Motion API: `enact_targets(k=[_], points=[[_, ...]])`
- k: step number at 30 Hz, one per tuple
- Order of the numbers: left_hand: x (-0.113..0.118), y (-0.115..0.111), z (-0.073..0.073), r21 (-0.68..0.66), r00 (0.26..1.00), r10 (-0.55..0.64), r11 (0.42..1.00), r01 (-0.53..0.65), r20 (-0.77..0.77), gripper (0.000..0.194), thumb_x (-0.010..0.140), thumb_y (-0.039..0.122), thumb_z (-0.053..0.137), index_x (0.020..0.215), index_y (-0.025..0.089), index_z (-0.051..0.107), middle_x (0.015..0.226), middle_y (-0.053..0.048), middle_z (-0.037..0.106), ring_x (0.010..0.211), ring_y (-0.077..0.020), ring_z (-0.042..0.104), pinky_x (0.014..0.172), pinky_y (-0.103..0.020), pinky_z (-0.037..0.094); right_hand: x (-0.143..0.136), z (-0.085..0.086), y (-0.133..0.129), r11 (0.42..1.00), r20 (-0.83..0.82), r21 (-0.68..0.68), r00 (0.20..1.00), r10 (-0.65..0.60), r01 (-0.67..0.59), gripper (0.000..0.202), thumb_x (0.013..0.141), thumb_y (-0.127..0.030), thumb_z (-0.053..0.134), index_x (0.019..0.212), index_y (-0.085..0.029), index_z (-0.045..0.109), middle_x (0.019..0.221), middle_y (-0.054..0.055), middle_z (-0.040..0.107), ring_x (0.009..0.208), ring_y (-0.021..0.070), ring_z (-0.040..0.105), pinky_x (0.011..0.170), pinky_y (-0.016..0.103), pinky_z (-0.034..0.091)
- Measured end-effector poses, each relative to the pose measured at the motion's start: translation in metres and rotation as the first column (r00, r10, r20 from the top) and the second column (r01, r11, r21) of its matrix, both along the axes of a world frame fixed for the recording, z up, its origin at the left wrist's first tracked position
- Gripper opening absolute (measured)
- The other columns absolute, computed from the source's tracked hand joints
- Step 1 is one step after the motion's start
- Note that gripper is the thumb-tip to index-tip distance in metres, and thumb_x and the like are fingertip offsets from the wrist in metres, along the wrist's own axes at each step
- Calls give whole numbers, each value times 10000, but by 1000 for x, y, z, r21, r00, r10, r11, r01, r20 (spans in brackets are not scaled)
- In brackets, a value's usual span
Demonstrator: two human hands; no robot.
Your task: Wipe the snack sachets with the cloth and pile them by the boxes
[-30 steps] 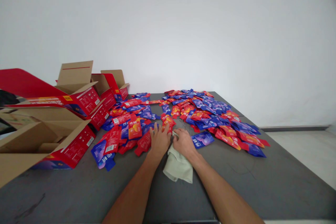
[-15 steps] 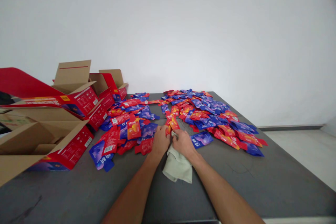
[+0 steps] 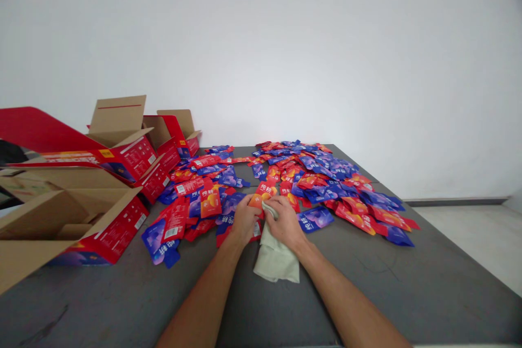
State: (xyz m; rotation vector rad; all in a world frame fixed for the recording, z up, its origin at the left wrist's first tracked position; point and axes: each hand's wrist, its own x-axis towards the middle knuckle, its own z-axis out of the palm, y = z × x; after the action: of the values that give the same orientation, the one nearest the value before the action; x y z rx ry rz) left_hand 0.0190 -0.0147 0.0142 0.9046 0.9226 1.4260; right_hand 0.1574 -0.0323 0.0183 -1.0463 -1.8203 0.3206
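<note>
Left hand (image 3: 243,221): as it curls round the near edge, you grasp a red-and-orange pouch (image 3: 267,189).
Right hand (image 3: 286,223): you pinch a pale green cloth (image 3: 277,263), its upper end against that pouch.
Held pouch: between the left pouch pile (image 3: 210,201) and the right pouch pile (image 3: 326,171).
Blue pouch (image 3: 316,218): flat on your grey table (image 3: 367,288), just beside your right hand.

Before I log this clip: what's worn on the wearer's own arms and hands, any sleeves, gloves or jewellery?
The left hand and right hand are both ungloved. The left forearm and right forearm show no sleeve, watch, bracelet or cable. Whether a ring is worn is too small to tell.
</note>
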Motion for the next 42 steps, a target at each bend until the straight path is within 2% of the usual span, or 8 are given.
enact_targets(k=[4, 7, 13, 21, 23, 29, 36, 42], points=[[-1, -6, 11, 89, 987, -106, 991, 96, 121, 655, 503, 20, 571, 1136, 182, 599, 884, -19, 686, 715, -138, 625, 656, -247, 486, -1, 6, -5, 998, 11, 12, 998, 55, -55, 290, 853, -148, 565, 1081, -233, 724, 1069, 81, 617, 1027, 209, 584, 935, 359, 496], [-2, -9, 16, 122, 971, -198, 976, 182, 136, 808, 517, -7, 573, 1300, 189, 542, 1012, -58, 702, 801, -159, 647, 707, -257, 495, 1, 9, -4, 1000, -20, 26, 1000, 3, -3, 263, 873, -171, 569, 1070, -231, 733, 1062, 82, 593, 997, 205, 582, 910, 353, 501], [2, -17, 22, 178, 948, -302, 943, 282, 101, 782, 567, 3, 623, 1323, 189, 556, 1171, -92, 678, 895, -180, 653, 781, -275, 501, 9, 13, 1, 983, -91, 102, 985, -144, 153, 271, 905, -199, 558, 1124, -219, 718, 1051, 91, 585, 986, 215, 563, 892, 362, 486], [2, -16, 20, 201, 970, -242, 950, 240, -15, 781, 603, 7, 572, 1357, 212, 560, 1224, -79, 678, 1028, -202, 640, 936, -338, 479, -5, 13, -11, 989, 49, 81, 991, 121, -125, 269, 915, -157, 525, 1088, -245, 713, 1032, 75, 608, 1011, 208, 558, 892, 350, 479], [1, -15, 16, 175, 972, -232, 956, 236, -47, 764, 596, 1, 573, 1333, 203, 590, 1204, -77, 690, 1039, -216, 635, 937, -343, 480, -4, 13, -10, 992, 32, 88, 996, 89, -91, 267, 918, -161, 524, 1089, -240, 713, 1035, 78, 605, 1020, 211, 556, 904, 356, 476], [6, -20, 12, 94, 964, -258, 960, 264, -70, 635, 626, 50, 666, 1242, 201, 674, 1097, -68, 731, 979, -264, 644, 870, -367, 508, 8, 14, 0, 977, -98, 100, 979, -181, 191, 282, 936, -210, 508, 1134, -239, 706, 1066, 97, 584, 1012, 227, 552, 908, 387, 479], [1, -15, 14, 166, 967, -136, 971, 174, -217, 627, 611, 12, 600, 1200, 206, 697, 1172, -53, 709, 1041, -222, 630, 947, -332, 458, 1, 13, -5, 994, -11, 110, 1000, -10, 11, 282, 915, -201, 539, 1138, -251, 704, 1056, 82, 596, 1020, 217, 555, 916, 369, 477], [1, -15, 13, 90, 973, -128, 985, 147, -192, 584, 600, 51, 622, 1162, 181, 713, 1120, -65, 726, 889, -219, 653, 756, -306, 497, 9, 19, -1, 975, -124, 94, 974, -188, 200, 287, 932, -227, 518, 1150, -240, 705, 1053, 94, 581, 997, 222, 551, 899, 389, 483]])
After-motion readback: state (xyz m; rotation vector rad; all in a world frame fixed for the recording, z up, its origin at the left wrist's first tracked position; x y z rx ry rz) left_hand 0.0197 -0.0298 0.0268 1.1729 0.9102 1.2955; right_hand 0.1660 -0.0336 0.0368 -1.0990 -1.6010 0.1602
